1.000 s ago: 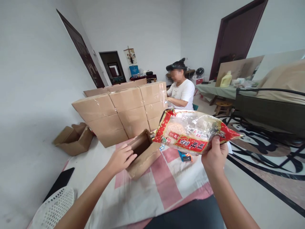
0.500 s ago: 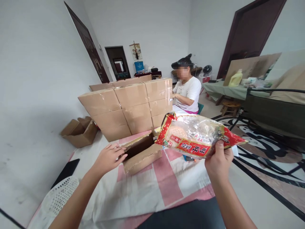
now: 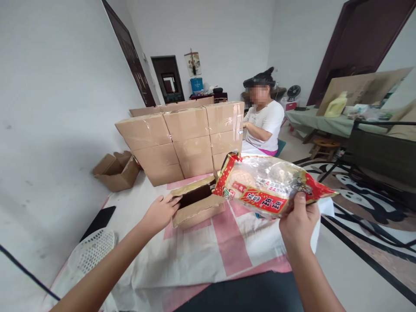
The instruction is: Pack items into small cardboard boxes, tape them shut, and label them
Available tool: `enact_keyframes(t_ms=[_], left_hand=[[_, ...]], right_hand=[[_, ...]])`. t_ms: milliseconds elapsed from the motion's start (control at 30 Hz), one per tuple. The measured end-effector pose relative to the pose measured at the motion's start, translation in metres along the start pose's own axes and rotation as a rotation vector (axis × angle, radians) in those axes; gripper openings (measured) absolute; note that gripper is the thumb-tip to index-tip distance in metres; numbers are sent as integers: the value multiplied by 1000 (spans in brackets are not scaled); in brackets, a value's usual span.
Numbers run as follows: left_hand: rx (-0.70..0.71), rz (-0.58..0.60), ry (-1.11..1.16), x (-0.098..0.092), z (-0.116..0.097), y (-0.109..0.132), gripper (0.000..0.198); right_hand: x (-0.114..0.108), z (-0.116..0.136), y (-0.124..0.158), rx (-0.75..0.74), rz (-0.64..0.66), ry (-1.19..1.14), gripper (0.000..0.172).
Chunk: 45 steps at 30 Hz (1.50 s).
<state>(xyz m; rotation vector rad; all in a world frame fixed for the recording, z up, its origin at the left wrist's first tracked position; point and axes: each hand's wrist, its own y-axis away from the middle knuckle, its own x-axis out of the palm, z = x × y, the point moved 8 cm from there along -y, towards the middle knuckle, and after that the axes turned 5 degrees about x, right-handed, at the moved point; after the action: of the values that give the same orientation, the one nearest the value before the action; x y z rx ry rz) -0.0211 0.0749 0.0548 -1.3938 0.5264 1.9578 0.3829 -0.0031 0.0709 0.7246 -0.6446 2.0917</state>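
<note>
My right hand (image 3: 300, 221) grips the lower right edge of a clear and red snack bag (image 3: 263, 186), thumb on top, round crackers showing through the film. The bag hangs above the cloth, its left end over the right end of an open cardboard box (image 3: 199, 212). That box is small, long and dark inside. My left hand (image 3: 163, 212) is at the box's left end, its fingers closed on the edge of the cardboard. Part of a blue item under the bag is mostly hidden.
A wall of stacked cardboard boxes (image 3: 191, 143) rises behind. Another open box (image 3: 118, 173) stands at left, above a white plastic basket (image 3: 94, 251) and a black flat object (image 3: 98, 223). A person in a white shirt (image 3: 268, 119) sits beyond, at right.
The view has shifted slightly left, so the background appears further right. My left hand has closed its fingers on the box's left end. The bag stays in my right hand.
</note>
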Motion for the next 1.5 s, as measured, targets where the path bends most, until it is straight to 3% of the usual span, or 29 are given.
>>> enact_keyframes(t_ms=[200, 300, 400, 500, 600, 700, 933, 1100, 1300, 1400, 1500], left_hand=[[-187, -37, -127, 6, 2, 15, 46], [-299, -73, -60, 15, 1, 22, 35], [-370, -87, 29, 24, 3, 25, 28], [-292, -80, 56, 25, 2, 22, 29], [-105, -50, 42, 21, -1, 18, 31], [-21, -42, 14, 16, 3, 17, 31], [-114, -57, 22, 26, 14, 16, 32], [-257, -90, 157, 35, 16, 14, 35], [-270, -126, 290, 41, 20, 7, 38], [-294, -148, 311, 44, 25, 9, 41], [-333, -184, 354, 44, 29, 15, 35]], right_hand=[[35, -8, -4, -58, 75, -8, 28], [75, -14, -1, -155, 239, 125, 26], [131, -22, 11, -278, 504, 264, 24], [181, -34, 25, -401, 737, 338, 18], [209, -49, 34, -496, 864, 435, 14], [214, -57, 37, -568, 900, 485, 11], [182, -54, 26, -631, 697, 377, 14], [169, -58, 25, -670, 700, 320, 10], [197, -76, 40, -651, 901, 370, 13], [218, -110, 48, -427, 1056, 438, 25], [225, -151, 56, -155, 1264, 544, 41]])
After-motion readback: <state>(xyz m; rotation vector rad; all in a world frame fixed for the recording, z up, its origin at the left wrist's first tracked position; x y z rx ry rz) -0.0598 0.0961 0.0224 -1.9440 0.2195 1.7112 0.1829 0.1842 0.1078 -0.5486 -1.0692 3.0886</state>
